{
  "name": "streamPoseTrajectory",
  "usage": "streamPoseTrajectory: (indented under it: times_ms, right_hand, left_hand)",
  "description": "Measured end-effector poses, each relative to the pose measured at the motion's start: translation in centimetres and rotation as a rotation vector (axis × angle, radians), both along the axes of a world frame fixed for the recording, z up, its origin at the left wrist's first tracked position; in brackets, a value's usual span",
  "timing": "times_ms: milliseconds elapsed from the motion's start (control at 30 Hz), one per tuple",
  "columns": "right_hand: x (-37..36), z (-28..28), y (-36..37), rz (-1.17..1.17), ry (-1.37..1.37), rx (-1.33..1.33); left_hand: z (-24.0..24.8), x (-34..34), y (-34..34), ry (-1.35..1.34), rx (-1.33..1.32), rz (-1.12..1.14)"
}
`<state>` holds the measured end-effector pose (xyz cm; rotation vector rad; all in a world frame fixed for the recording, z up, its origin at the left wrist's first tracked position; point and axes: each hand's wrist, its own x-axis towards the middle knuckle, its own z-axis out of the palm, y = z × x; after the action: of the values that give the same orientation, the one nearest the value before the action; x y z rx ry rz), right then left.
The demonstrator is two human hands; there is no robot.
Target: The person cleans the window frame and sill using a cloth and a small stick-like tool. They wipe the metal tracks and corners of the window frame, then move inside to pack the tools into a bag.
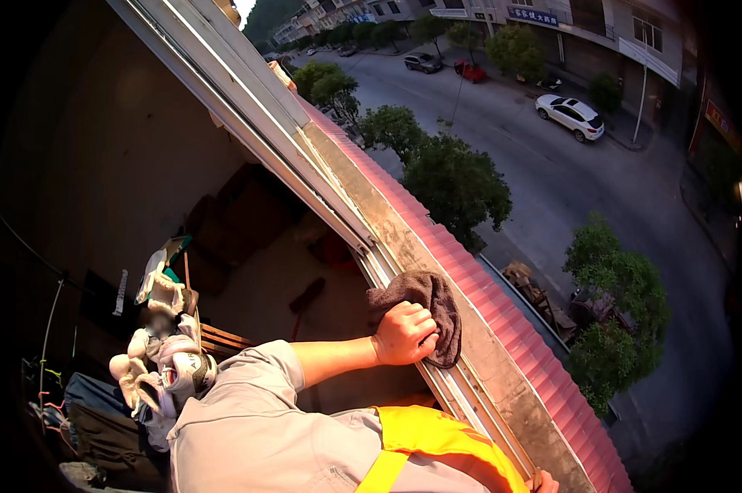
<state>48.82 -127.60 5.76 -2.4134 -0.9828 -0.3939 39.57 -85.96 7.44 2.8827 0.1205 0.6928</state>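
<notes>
Brown cloth (435, 297), 1: clutched on window track (468, 398) by left hand (405, 334), bunched seemingly for control; right hand (543, 481): grip indeterminable.

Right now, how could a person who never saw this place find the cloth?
Find the window frame running diagonally between the dark room and the street. Partway down it, the left hand grips the cloth. Dark brown and crumpled, it stands out from the tan ledge and ridged pink roof nearby.
</notes>
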Motion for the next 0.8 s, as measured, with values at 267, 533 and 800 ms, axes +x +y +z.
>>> streamPoseTrajectory:
  times_ms: [267, 533, 800]
  right_hand:
    - [-0.2, 0.4, 0.3, 0.006, 0.02, 0.008]
    - [-2.0, -2.3, -0.6, -0.107, 0.312, 0.223]
    - [-1.6, 0.7, 1.4, -0.142, 0.296, 0.295]
  left_hand:
    - [-0.1, -0.5, -0.6, -0.003, 0.002, -0.019]
    - [0.2, -0.1, -5.8, 0.103, -0.152, -0.071]
    - [2.9, 1.9, -6.6, 0.542, -0.583, -0.468]
